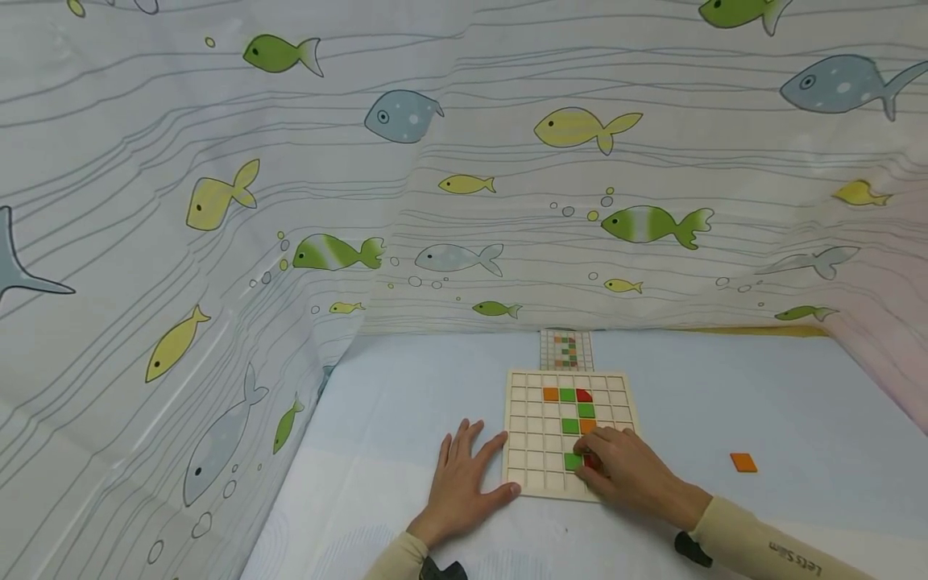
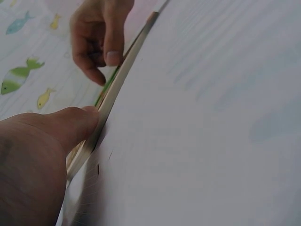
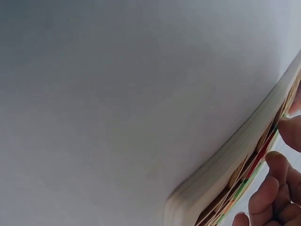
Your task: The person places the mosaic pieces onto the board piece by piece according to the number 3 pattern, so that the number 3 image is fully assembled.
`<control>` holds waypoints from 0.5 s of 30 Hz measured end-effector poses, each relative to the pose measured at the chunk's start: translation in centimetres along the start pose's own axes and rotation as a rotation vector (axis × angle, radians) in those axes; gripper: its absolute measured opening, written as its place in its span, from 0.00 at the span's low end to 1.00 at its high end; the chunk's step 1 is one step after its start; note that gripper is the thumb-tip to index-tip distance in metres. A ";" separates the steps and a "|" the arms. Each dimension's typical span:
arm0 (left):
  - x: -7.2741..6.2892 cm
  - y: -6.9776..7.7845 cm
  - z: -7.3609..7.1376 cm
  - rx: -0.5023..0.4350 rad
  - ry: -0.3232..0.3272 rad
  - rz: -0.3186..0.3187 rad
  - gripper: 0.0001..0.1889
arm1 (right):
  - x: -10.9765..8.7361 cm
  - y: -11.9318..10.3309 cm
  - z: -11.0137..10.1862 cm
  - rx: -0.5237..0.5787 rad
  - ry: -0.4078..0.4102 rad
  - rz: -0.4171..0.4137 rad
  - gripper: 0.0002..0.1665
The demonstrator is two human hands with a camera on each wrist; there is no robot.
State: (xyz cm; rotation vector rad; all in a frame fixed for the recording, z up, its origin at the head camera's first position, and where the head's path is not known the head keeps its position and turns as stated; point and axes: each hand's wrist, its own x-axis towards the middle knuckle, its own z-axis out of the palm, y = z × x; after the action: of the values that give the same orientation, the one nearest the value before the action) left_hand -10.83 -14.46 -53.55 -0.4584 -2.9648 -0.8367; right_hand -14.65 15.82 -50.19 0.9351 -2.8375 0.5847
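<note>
A square wooden grid board (image 1: pixel 534 464) lies on the table with orange, green and red square tiles in some cells. My right hand (image 1: pixel 631 469) reaches over its lower right part, thumb and forefinger pinching a red tile (image 1: pixel 590 461) at the board's surface. Directly left of that tile sits a green tile (image 1: pixel 572 461). The right fingers partly cover the red tile and the cells around it. My left hand (image 1: pixel 464 482) rests on the table with spread fingers, its thumb touching the board's lower left edge, as the left wrist view also shows.
One loose orange tile (image 1: pixel 743 462) lies on the table to the right of the board. Behind the board, a smaller pattern card (image 1: pixel 548 353) shows a grid with coloured squares. A fish-printed curtain (image 1: pixel 507 217) hangs at the back and left.
</note>
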 end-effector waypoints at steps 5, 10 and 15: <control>0.1 -0.1 0.0 -0.004 0.000 -0.005 0.39 | 0.0 0.0 -0.2 0.003 0.010 0.000 0.14; -0.1 0.0 0.0 -0.007 0.005 -0.007 0.39 | -0.3 0.3 -0.5 0.025 0.005 0.043 0.19; -0.2 0.1 -0.1 -0.011 0.013 -0.005 0.39 | -1.1 0.9 -1.2 0.064 0.008 0.117 0.21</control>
State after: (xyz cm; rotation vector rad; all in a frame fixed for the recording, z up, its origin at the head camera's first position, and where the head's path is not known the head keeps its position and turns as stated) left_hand -10.61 -14.48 -53.47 -0.4451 -2.9521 -0.8533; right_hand -14.32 17.51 -49.62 0.7778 -2.8973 0.6941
